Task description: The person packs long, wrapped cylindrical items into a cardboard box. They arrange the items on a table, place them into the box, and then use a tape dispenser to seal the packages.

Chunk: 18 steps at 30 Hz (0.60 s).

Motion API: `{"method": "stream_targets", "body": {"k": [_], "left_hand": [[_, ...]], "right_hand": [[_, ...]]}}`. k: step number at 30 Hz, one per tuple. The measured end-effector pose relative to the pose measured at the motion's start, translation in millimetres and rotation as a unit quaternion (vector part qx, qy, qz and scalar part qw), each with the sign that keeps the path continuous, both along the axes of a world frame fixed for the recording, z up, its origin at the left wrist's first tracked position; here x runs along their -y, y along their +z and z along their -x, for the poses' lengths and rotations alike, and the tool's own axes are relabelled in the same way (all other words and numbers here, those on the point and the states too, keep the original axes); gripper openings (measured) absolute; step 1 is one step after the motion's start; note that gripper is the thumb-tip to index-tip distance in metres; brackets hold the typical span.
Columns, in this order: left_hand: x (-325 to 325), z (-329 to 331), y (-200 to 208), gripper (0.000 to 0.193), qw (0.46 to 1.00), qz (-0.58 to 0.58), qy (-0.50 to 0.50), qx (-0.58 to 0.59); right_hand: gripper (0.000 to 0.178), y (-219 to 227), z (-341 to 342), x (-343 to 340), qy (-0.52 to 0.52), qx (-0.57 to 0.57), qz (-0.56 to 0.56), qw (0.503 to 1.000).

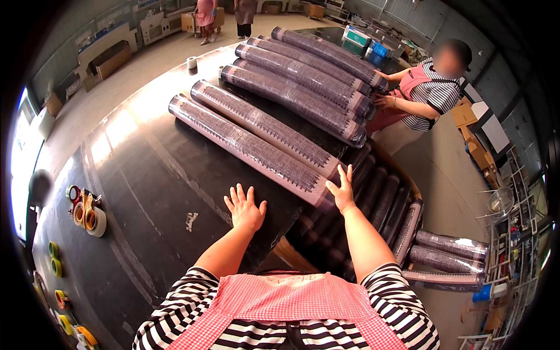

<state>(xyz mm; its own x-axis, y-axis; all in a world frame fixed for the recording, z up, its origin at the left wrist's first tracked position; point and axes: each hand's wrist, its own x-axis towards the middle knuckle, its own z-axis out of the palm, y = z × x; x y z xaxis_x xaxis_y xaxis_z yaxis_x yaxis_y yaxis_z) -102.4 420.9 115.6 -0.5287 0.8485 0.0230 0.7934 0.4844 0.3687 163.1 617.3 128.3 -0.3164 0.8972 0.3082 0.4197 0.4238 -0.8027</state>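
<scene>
Two long grey-brown rolls wrapped in clear film lie side by side on the dark table: a near roll (251, 153) and a second roll (265, 129) just behind it. My right hand (343, 189) is at their right ends, fingers spread, touching or just over the end of the near roll. My left hand (246, 209) has its fingers spread over the bare tabletop (157, 233), in front of the near roll, holding nothing. Below the right ends, a large open carton (287, 254) holds several similar rolls (382, 201).
Farther back lies a pile of wrapped rolls (297, 76), with a co-worker (429, 87) gripping its right end. More rolls (449, 251) rest across the carton's right side. Tape rolls (93, 220) lie along the table's left. A white roll (192, 62) stands at the far edge.
</scene>
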Motion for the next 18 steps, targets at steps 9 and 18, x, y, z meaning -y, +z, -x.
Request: {"method": "stream_targets", "body": {"k": [9, 18], "left_hand": [[1.9, -1.2, 1.5, 0.07, 1.0, -0.018, 0.006, 0.015], [-74.0, 64.5, 3.2, 0.104, 0.83, -0.265, 0.218, 0.439]], "right_hand": [[0.088, -5.5, -4.4, 0.5, 0.044, -0.027, -0.03, 0.998], [0.091, 8.6, -2.0, 14.9, 0.084, -0.06, -0.016, 0.994]]}}
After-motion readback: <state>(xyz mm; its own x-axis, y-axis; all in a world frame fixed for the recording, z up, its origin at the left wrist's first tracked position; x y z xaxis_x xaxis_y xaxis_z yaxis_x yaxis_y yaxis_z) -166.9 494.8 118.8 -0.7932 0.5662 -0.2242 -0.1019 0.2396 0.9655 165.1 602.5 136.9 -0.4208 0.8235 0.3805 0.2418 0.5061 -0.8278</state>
